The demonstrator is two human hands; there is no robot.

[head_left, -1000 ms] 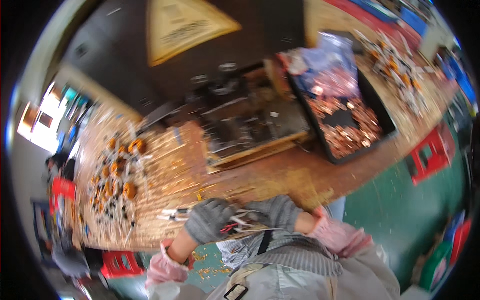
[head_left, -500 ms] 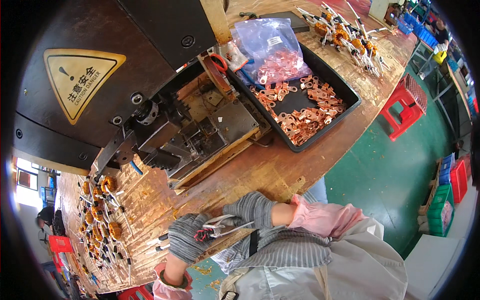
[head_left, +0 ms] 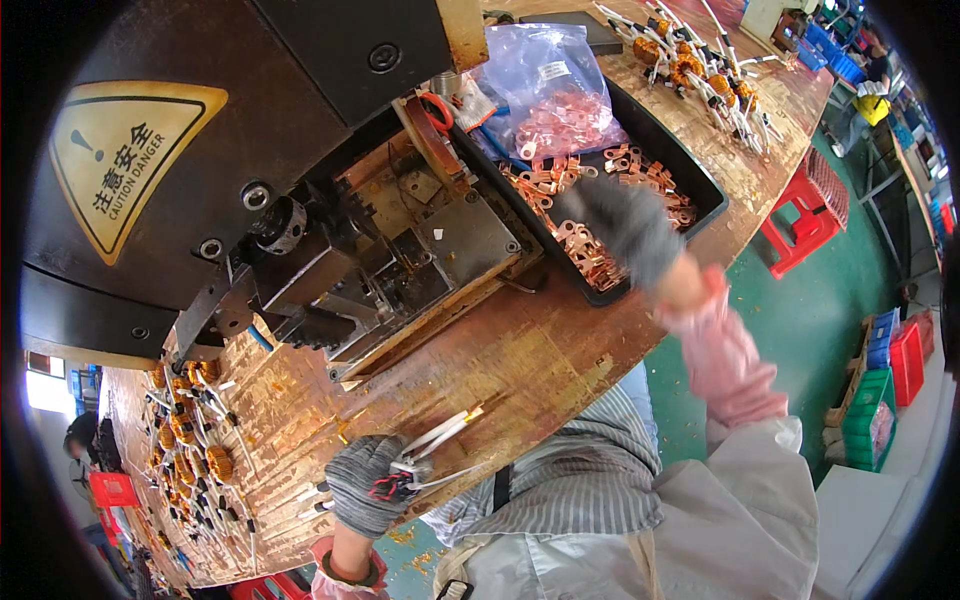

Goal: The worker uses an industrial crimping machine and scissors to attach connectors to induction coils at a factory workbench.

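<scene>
My left hand (head_left: 362, 488), in a grey striped glove, is closed round a bundle of white wires (head_left: 440, 435) near the table's front edge. The wires' pale tips point away to the right, and red and black strands show beside the palm. Whatever else lies inside that fist is hidden. Over the black tray (head_left: 712, 205) reaches my right hand (head_left: 625, 230), also gloved in grey, its fingers smeared by motion. Loose copper cable lugs (head_left: 590, 262) lie in the tray under and around it. A clear plastic bag (head_left: 560, 100) of more lugs rests at the tray's far end.
A dark press machine (head_left: 400, 270) with a warning sign stands at left and centre. Copper-wound ring coils with white leads (head_left: 185, 440) cover the table's left, and another heap (head_left: 690, 75) sits at the far right. A red stool (head_left: 805, 225) is beyond the table.
My right hand has left the wires by my left hand and moved up and right to the tray of lugs. The left hand keeps the wires, whose pale ends now show.
</scene>
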